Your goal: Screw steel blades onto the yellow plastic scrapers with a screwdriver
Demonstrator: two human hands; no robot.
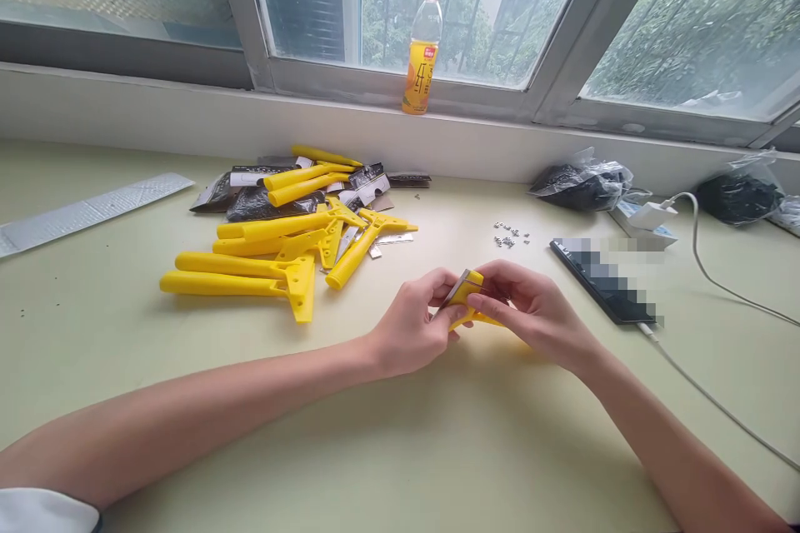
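Between both hands, above the table, is a yellow plastic scraper (463, 290) with a flat metal blade (455, 286) along its edge. My left hand (416, 321) is closed around the head of the scraper, thumb on its face. From the other side my right hand (531, 308) pinches the scraper, thumb on the yellow plastic. Part of the scraper is hidden behind the fingers. Several yellow scraper handles (293, 271) lie in a pile to the left, with loose metal blades among them. Small screws (509, 235) are scattered on the table beyond my right hand.
Black plastic packets (275, 204) lie under the pile. A long silver strip (93, 208) rests at far left. On the right are a phone (600, 283) with a white cable, a charger (650, 216) and black bags (584, 183). A drink bottle (422, 58) stands on the sill.
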